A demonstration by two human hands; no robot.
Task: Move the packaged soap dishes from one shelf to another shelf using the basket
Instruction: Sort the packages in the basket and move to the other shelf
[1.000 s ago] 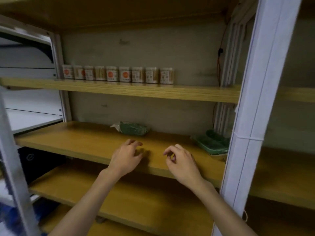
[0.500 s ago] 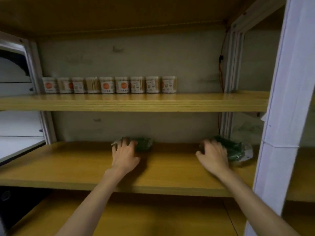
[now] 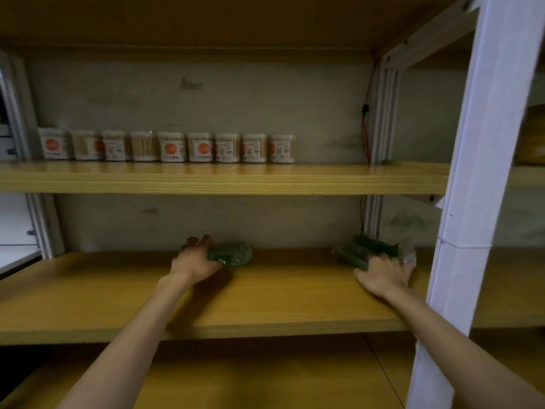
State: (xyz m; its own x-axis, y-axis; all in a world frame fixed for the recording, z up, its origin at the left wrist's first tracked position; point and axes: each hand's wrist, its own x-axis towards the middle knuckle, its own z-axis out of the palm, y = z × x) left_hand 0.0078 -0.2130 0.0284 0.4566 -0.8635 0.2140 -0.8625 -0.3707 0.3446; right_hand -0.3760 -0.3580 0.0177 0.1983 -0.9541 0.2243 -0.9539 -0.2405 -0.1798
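Two green packaged soap dishes lie at the back of the middle wooden shelf (image 3: 265, 293). My left hand (image 3: 193, 259) grips the left end of the left soap dish (image 3: 233, 253), fingers curled over it. My right hand (image 3: 383, 273) rests on the front edge of the right soap dish (image 3: 365, 249), which is tilted with its front edge lifted, its clear wrapping (image 3: 408, 255) sticking out beside the post. No basket is in view.
A row of several cotton swab jars (image 3: 171, 146) stands on the upper shelf (image 3: 236, 178). A white shelf post (image 3: 474, 202) rises close to my right arm. A red wire (image 3: 365, 128) runs down the back right corner. A lower shelf (image 3: 265, 376) shows below.
Both hands have reached from the shelf's front to its back. The left hand has closed on the left soap dish; the right hand has taken the right one and tilted it up.
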